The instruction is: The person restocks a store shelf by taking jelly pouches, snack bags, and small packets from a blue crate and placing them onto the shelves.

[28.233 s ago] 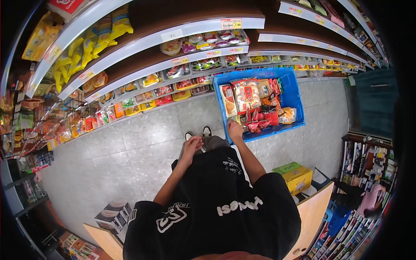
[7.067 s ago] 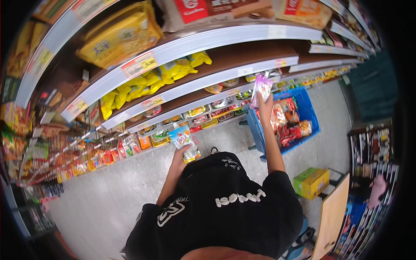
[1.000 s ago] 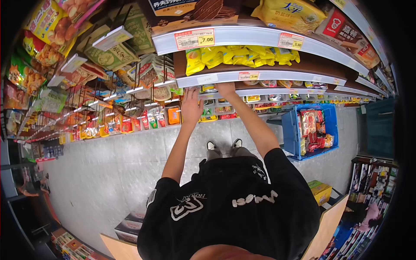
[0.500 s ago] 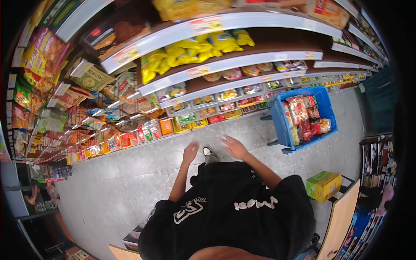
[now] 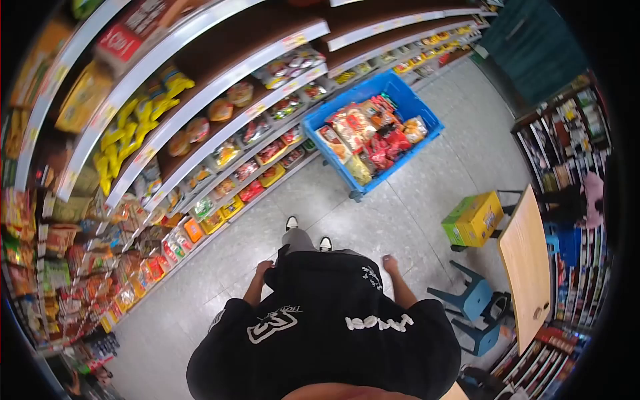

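Both arms hang low beside my black shirt. My left hand is beside the shirt's left edge, touching no goods; its fingers are too small and blurred to read. My right hand hangs over the grey floor, its fingers also unclear. Ahead of me stands a blue crate holding red, white and yellow snack packets. To the left, shelves carry yellow bags, round tubs and rows of small packets.
At the right are a yellow-green carton, a wooden table and blue-green stools. Behind them stands another stocked shelf. Hanging snack bags line the far left. Grey floor lies between me and the crate.
The view has turned right, so the crate is nearer the centre and the stools show. Both hands, earlier raised in front with fingers spread, have dropped to my sides.
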A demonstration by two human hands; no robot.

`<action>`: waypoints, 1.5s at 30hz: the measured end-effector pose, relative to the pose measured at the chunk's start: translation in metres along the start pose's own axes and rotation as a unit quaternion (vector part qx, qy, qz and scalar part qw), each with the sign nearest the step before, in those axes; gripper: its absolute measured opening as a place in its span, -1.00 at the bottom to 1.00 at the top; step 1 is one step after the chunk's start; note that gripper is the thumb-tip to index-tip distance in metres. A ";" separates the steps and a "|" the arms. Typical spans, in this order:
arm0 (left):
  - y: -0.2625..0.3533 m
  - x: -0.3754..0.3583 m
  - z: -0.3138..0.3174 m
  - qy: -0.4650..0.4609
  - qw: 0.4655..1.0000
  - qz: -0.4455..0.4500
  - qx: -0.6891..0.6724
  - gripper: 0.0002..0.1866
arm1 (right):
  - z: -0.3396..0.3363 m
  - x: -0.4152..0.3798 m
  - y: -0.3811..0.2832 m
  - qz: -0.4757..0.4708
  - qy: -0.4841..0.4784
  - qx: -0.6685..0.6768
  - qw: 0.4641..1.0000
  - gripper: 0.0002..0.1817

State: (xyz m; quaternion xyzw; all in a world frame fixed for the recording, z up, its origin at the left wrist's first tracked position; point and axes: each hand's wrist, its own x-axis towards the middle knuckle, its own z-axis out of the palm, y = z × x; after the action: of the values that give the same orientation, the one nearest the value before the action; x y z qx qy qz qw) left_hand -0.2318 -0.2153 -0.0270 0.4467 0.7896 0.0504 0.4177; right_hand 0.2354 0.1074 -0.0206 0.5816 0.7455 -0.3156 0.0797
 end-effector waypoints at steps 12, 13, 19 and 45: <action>0.178 0.107 -0.080 -0.019 0.866 -0.185 -0.464 -0.72 | -0.017 0.023 -0.010 0.005 -0.094 0.169 0.981 -0.73; 0.160 0.121 -0.065 -0.023 0.866 -0.179 -0.465 -0.72 | -0.023 0.032 -0.005 -0.012 -0.093 0.151 0.984 -0.73; 0.119 0.197 0.000 0.021 0.952 -0.014 -0.306 -0.74 | -0.109 0.084 0.011 -0.062 -0.091 0.107 0.988 -0.69; 0.438 0.168 -0.050 0.272 0.528 -0.297 -0.748 -0.50 | -0.295 0.449 -0.170 -0.180 0.005 -0.138 0.974 -0.44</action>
State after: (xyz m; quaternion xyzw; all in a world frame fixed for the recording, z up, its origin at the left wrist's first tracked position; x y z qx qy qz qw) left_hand -0.0193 0.1860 0.1003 -0.3252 0.6253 0.6142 0.3550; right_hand 0.0135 0.6198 0.0579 0.4223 0.8750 -0.2158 0.0975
